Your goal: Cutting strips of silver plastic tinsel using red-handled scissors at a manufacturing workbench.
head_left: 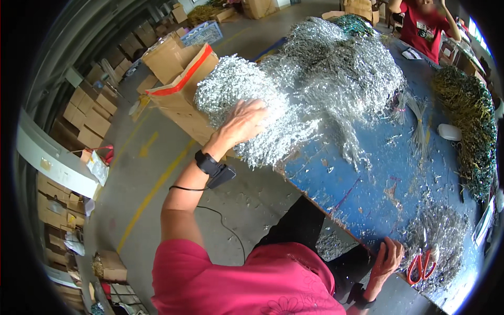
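Open cardboard box standing at the left edge of the blue worktop, flaps up, a red strip along one rim; its contents are hidden from the overhead view. Beyond it, on the floor, a blue crate filled with something pale, too small to make out. Smaller carton down on the floor, well apart from the worktop, and stacked cartons along the side of the room, insides mostly not visible. The silver tinsel bundle sits at the worktop's near-left corner, bulging past the edge and up against the box: bright, bushy, fine crinkled strands, rounded at the top and fraying into loose ends over the blue surface. Left hand lies on it, fingers bent and close together among the strands; cannot tell whether they grip or only press. Right hand rests at the near edge, fingers loosely spread, nothing in its hold. Just beside it, red-handled scissors lie on a flattish grey tinsel heap. Behind the bundle, a larger, duller silver pile covers the left part of the worktop; green-and-gold tinsel runs along the opposite edge. Person in a red shirt past the far end, arms raised.
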`<action>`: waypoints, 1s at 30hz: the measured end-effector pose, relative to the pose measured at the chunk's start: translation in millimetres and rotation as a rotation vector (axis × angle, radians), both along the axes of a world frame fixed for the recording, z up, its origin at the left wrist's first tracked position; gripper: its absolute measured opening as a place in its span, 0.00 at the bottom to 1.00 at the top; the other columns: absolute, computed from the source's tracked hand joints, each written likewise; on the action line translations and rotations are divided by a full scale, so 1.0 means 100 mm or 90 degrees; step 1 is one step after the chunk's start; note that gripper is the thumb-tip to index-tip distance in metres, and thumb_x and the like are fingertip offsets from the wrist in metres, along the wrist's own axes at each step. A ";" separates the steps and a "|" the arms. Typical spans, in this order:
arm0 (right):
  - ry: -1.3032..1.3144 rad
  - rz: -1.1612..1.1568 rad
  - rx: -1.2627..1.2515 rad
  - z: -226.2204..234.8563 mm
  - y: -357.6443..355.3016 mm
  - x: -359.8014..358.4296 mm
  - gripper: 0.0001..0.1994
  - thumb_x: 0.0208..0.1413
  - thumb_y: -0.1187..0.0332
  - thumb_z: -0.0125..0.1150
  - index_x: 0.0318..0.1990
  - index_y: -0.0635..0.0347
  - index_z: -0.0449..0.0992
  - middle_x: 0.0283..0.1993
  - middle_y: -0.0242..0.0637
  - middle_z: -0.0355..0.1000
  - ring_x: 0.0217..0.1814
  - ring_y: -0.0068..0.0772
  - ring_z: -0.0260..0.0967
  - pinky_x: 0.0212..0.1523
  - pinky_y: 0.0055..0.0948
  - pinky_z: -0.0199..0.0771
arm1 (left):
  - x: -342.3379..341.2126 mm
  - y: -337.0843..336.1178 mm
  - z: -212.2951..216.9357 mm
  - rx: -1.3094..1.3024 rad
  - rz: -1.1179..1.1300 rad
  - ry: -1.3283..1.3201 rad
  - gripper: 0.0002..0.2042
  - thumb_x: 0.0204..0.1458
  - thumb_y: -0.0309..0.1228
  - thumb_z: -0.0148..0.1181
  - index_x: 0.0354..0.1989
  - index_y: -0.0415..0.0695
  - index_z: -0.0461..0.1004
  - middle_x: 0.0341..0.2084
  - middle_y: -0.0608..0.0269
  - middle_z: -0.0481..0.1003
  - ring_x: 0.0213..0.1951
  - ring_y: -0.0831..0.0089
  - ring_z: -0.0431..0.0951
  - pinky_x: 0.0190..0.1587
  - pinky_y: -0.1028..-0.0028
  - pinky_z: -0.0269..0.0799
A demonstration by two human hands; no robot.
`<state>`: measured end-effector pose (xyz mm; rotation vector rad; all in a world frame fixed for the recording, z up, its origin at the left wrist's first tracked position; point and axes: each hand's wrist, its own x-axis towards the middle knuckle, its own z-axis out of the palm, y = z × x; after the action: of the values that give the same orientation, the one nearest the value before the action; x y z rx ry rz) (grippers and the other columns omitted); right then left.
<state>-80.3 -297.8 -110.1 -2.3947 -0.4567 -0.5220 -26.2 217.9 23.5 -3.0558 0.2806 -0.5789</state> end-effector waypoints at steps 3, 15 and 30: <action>0.014 -0.023 0.011 -0.03 0.02 0.00 0.08 0.52 0.72 0.63 0.41 0.60 0.78 0.39 0.41 0.72 0.44 0.44 0.69 0.49 0.41 0.66 | 0.00 0.25 -0.21 -0.135 0.073 -0.042 0.05 0.52 0.29 0.58 0.36 0.46 0.77 0.33 0.58 0.74 0.40 0.58 0.74 0.45 0.62 0.67; -0.043 -0.067 -0.092 0.11 -0.35 0.11 0.10 0.49 0.75 0.65 0.41 0.61 0.78 0.44 0.40 0.72 0.53 0.45 0.69 0.55 0.41 0.66 | 0.45 -0.47 -0.30 -0.103 -0.072 -0.135 0.06 0.55 0.26 0.56 0.39 0.43 0.77 0.39 0.61 0.75 0.43 0.63 0.73 0.48 0.65 0.66; -0.137 -0.124 -0.062 0.42 -0.40 0.14 0.13 0.49 0.77 0.64 0.44 0.59 0.78 0.50 0.42 0.72 0.58 0.46 0.68 0.58 0.43 0.64 | 1.71 -0.78 -0.44 -0.343 -0.237 -0.016 0.09 0.52 0.24 0.57 0.42 0.46 0.72 0.46 0.60 0.75 0.41 0.68 0.77 0.45 0.66 0.75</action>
<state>-66.4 -338.1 -68.1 -2.5032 -0.3483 -0.8681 144.8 139.7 -20.0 -3.5252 0.8323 -0.8238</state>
